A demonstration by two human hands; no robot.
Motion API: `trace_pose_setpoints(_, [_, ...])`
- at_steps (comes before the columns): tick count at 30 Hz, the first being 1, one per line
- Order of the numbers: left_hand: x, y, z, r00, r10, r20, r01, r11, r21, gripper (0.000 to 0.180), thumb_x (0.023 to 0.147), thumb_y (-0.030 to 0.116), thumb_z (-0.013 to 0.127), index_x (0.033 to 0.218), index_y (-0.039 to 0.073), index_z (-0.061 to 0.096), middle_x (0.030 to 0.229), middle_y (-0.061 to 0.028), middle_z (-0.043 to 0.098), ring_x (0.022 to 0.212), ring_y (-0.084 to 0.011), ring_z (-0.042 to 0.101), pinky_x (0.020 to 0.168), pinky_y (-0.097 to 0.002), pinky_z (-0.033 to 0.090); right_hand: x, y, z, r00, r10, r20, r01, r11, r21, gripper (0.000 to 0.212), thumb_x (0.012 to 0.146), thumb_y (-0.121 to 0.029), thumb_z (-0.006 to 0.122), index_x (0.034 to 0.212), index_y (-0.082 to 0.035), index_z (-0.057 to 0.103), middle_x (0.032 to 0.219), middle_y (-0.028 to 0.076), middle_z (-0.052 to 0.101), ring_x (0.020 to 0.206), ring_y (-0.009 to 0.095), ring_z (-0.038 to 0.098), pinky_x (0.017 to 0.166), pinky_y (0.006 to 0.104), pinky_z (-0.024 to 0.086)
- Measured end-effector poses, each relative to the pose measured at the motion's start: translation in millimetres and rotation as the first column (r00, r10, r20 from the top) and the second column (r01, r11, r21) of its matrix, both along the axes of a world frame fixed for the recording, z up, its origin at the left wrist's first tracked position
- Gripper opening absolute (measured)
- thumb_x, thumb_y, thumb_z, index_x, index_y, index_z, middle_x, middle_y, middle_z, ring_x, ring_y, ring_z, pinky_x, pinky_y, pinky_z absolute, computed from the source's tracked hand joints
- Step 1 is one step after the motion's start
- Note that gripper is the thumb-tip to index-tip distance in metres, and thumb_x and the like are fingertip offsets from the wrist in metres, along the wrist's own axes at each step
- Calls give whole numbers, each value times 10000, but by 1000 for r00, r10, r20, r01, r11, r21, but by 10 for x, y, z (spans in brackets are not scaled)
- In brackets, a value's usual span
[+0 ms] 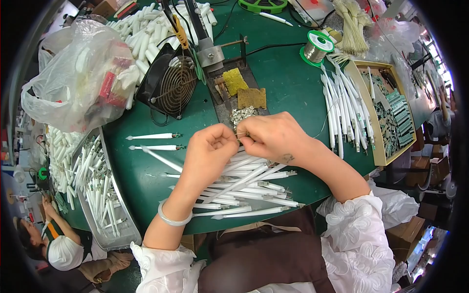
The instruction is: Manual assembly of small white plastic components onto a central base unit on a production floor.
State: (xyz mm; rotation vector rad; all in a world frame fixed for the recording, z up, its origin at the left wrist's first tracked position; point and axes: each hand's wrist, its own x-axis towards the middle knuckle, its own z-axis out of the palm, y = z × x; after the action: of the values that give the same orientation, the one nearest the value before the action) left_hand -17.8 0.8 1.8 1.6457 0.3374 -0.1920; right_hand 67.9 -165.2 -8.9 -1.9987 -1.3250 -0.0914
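Note:
My left hand [212, 149] and my right hand [275, 137] meet fingertip to fingertip over the middle of the green table. Both are closed in a pinch around something small and thin; the fingers mostly cover it. Just beyond them, a heap of small silvery metal pieces [243, 115] lies on a dark metal stand base [222, 110]. Beneath my hands and wrists spreads a loose pile of white candle-shaped sticks [244, 183] with pointed tips and small circuit boards at the ends. Two similar sticks [155, 147] lie left of my left hand.
A black fan [171, 83] and a clear plastic bag [80, 73] stand left. Yellow sponges [236, 81] rest on the stand. A solder wire spool [320, 41], more white sticks [342, 105] and a box of circuit boards [379, 141] sit right. A metal tray [132, 222] holds sticks; a co-worker [63, 246] sits beyond.

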Motion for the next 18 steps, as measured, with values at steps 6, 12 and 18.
trace_pose_setpoints(6, [78,38,14,998,61,2,-60,993,-104,25,797,41,602,779,25,596,665,-7,602,531,-29,493,465,-177,361,-15,-64,79,864,-92,-495,116,993,18,88,812,-35,625,852,-27,548,632,10,471,524,96,429,484,258,381])
trace_pose_setpoints(12, [154,56,-4,993,112,37,-106,986,-132,19,792,50,596,777,42,587,670,-26,615,503,-44,494,431,-185,344,-22,-14,55,905,-90,-415,162,976,143,110,785,4,660,813,1,554,687,14,508,563,51,436,479,216,360])
trace_pose_setpoints(18, [228,69,7,988,151,23,-146,978,-151,28,785,41,599,771,47,575,665,-40,612,491,-59,493,425,-199,344,-15,26,37,908,-117,-402,209,959,192,105,798,-20,684,810,4,582,717,11,540,587,35,470,495,197,394])
